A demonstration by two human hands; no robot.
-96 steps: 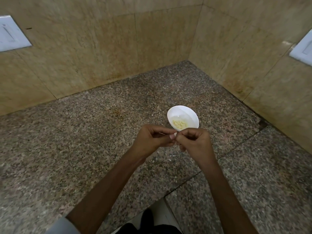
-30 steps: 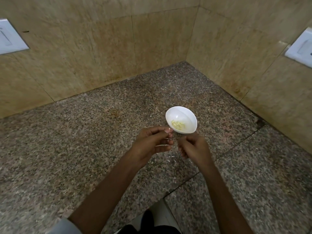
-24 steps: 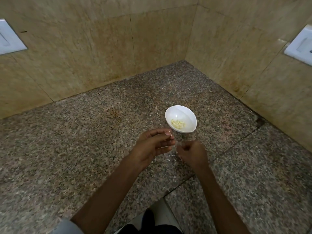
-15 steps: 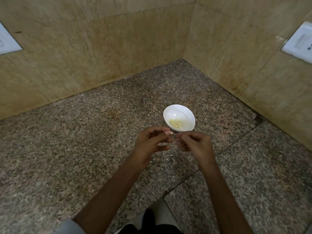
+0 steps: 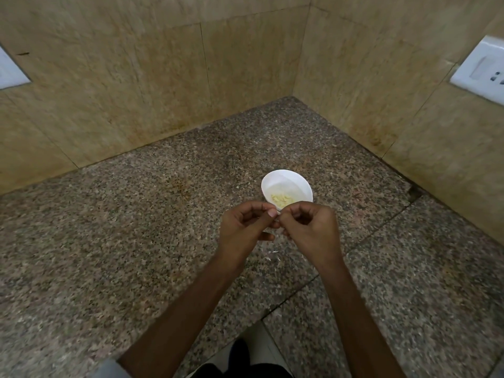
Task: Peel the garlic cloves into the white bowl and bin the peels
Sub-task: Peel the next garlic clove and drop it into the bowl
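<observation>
A small white bowl (image 5: 286, 181) stands on the granite counter and holds several pale yellow peeled garlic cloves (image 5: 282, 199). Just in front of its near rim, my left hand (image 5: 244, 227) and my right hand (image 5: 311, 230) meet fingertip to fingertip. Both pinch a small garlic clove (image 5: 276, 216) between thumb and fingers. The clove is almost wholly hidden by the fingers. A few tiny white peel scraps (image 5: 273, 252) lie on the counter below the hands.
The speckled granite counter (image 5: 136, 227) runs into a corner of beige tiled walls. White switch plates sit on the right wall (image 5: 482, 72) and at the left edge (image 5: 9, 70). A seam crosses the counter at the right. No bin is in view.
My right hand drew away from my left about a second ago, then came back. Both hands now meet again at the bowl's near rim.
</observation>
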